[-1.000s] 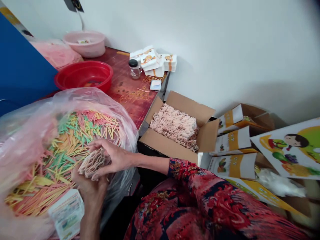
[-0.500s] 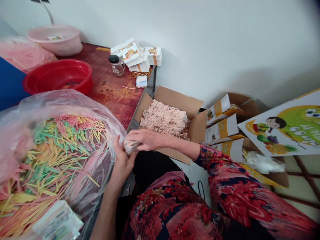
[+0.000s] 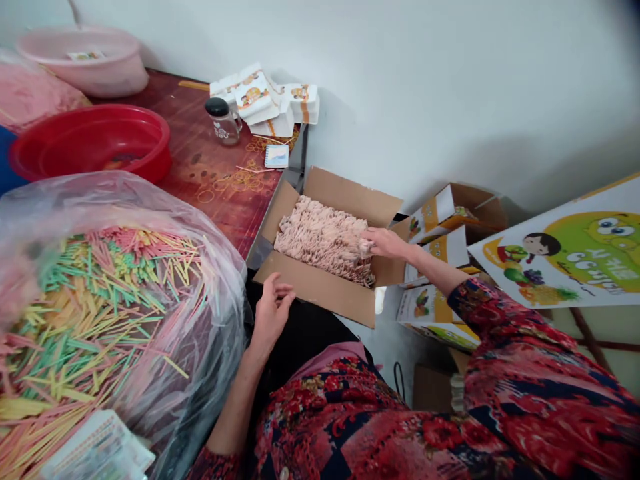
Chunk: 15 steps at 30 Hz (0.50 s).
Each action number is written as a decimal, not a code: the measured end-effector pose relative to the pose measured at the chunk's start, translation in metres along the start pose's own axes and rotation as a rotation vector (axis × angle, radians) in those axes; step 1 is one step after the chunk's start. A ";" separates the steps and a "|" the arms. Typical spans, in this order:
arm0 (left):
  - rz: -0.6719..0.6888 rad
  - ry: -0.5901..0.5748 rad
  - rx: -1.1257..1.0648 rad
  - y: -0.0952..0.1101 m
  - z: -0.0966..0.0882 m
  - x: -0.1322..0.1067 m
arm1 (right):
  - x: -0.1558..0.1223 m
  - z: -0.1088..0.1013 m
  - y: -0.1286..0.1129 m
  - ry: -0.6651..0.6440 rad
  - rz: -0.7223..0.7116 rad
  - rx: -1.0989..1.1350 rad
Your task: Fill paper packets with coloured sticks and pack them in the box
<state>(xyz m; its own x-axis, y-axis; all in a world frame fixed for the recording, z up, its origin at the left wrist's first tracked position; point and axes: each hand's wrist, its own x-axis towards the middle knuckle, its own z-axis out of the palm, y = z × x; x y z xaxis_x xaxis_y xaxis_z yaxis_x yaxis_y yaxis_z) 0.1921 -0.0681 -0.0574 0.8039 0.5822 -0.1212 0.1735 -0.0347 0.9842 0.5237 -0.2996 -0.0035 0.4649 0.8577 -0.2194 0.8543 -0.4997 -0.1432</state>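
Observation:
My right hand (image 3: 387, 243) reaches into an open cardboard box (image 3: 320, 285), its fingers closed on a small bundle of pale pink paper packets (image 3: 367, 247) at the right end of the contents. Tightly packed rows of similar pale pink packets (image 3: 320, 233) fill the box; their exact kind is too small to tell. My left hand (image 3: 273, 307) is in front of the box's near flap, fingers loosely bent and apart, holding nothing. Beside it on the left lies a clear plastic bag (image 3: 225, 300) full of pink, yellow, green and orange sticks (image 3: 115, 313).
A red basin (image 3: 90, 140) and a pink basin (image 3: 105, 73) stand on the red-brown table (image 3: 195, 147). Rubber bands (image 3: 240, 181), a lidded glass mug (image 3: 225, 127) and stacked white cartons (image 3: 257, 100) lie near its back edge. Printed boxes (image 3: 565, 250) stand on the right.
My right hand has moved right and away from my left hand, carrying the pale pink bundle into the box. The left hand has let go and opened.

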 end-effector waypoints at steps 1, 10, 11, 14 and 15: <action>-0.007 0.005 -0.010 -0.002 0.001 -0.001 | -0.001 0.010 0.006 -0.036 0.011 -0.029; -0.047 0.007 -0.034 -0.010 0.006 -0.006 | 0.008 0.071 0.014 -0.121 -0.030 0.017; -0.049 0.008 -0.036 -0.011 0.006 -0.007 | 0.009 0.076 0.015 -0.122 -0.043 0.036; -0.064 0.019 -0.039 -0.013 0.007 -0.008 | 0.012 0.086 0.015 -0.148 -0.047 0.044; -0.070 0.022 -0.039 -0.013 0.008 -0.008 | 0.013 0.089 0.015 -0.156 -0.044 0.044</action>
<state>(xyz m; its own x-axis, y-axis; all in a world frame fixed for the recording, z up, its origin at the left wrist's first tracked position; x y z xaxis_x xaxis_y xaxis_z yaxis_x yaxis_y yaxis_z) 0.1877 -0.0784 -0.0704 0.7776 0.6001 -0.1878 0.2063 0.0386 0.9777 0.5218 -0.3065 -0.0940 0.3829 0.8515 -0.3583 0.8604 -0.4699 -0.1973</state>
